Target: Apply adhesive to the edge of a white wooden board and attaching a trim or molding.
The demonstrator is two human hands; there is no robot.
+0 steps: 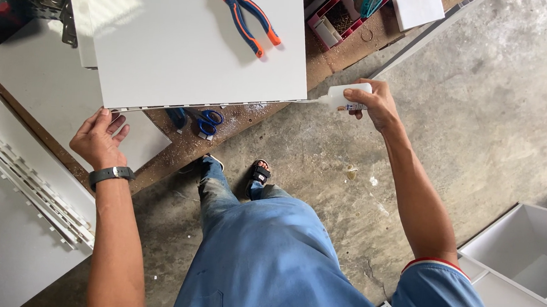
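Two hands work the white panel (198,39) at the bench's (351,47) near edge. Right hand (373,103) is clamped on a small white glue bottle (345,97), lying crosswise, nozzle pointing left at the panel's near-right corner. Left hand (98,138), fingers loosely curled, touches the near-left corner.

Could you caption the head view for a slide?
Left hand steadies flat white panel; right hand presses small white squeeze bottle at its edge.

Left hand (99,140) loosely curled, right hand (373,103) gripping, arm outstretched.
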